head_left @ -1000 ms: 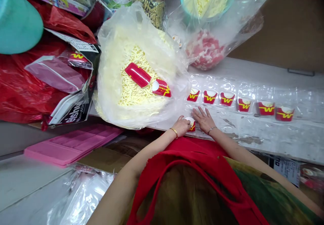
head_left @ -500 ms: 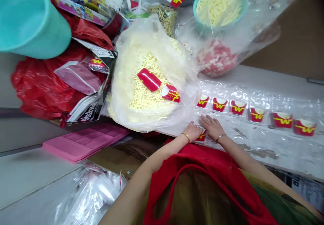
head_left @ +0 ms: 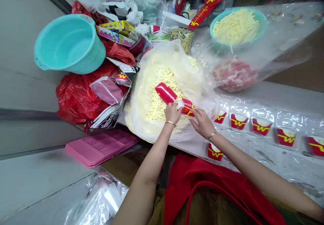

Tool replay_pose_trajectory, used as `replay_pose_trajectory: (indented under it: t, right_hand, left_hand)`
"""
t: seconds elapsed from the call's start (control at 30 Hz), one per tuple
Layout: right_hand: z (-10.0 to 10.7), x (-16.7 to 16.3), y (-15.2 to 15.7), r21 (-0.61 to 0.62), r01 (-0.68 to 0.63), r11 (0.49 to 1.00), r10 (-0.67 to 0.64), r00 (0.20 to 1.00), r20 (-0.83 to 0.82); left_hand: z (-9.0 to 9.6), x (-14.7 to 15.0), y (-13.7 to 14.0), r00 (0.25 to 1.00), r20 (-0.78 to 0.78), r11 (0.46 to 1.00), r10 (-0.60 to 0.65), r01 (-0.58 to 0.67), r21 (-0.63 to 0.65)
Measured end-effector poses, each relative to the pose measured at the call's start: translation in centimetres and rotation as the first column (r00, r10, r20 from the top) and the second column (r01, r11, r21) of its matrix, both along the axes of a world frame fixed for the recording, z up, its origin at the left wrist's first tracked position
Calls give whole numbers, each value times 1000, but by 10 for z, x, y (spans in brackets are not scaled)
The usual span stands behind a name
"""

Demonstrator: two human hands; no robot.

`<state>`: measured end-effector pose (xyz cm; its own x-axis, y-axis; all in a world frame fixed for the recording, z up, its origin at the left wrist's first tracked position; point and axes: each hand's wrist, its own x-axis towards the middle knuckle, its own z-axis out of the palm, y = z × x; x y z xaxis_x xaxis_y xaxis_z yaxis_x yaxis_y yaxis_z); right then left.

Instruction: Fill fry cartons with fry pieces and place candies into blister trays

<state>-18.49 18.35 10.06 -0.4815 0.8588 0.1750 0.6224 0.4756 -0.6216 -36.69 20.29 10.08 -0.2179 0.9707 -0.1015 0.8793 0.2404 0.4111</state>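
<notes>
left hand (head_left: 172,113) and right hand (head_left: 203,123) have moved off the lone carton (head_left: 215,154), now unheld at the worktop's (head_left: 286,91) near edge, to the carton stack (head_left: 186,106) on the open bag (head_left: 141,123), left pinching its white end, right loosely open alongside.

A grey wall (head_left: 20,90) stood at nine o'clock, crossed by a dark strip (head_left: 27,114). Toward eight o'clock lay a pale, flat surface (head_left: 30,171). A scuffed white worktop (head_left: 286,166) ran from the centre toward four o'clock, under cool light.
</notes>
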Motion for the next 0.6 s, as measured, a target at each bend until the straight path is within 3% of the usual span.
replay_pose_trajectory:
  t: [0.1,0.23,0.33,0.4,0.47,0.53,0.6]
  right_hand:
    - [-8,-36,29,29,41,999,-46,982,183]
    - [-22,-50,45,56,42,998,-58,949,311]
    - [-28,-49,47,65,26,998,-46,941,336]
    - [-30,-48,49,73,23,997,-46,941,334]
    - [-32,-47,52,83,21,996,-46,947,318]
    - [-32,-47,54,89,19,996,-44,956,291]
    - [-31,-47,54,91,11,996,-35,965,261]
  left_hand:
    - [-2,-5,10,999,-48,1000,6,-6,2]
    - [1,-22,12,980,-196,995,32,-12,100]
    - [-1,-47,19,970,-225,990,-88,109,85]
    - [-1,-66,26,982,-140,980,-126,145,137]
    - [3,-83,34,996,13,959,-84,78,273]
    - [12,-95,44,974,226,904,7,-103,415]
    - [23,-101,57,872,481,837,94,-331,436]
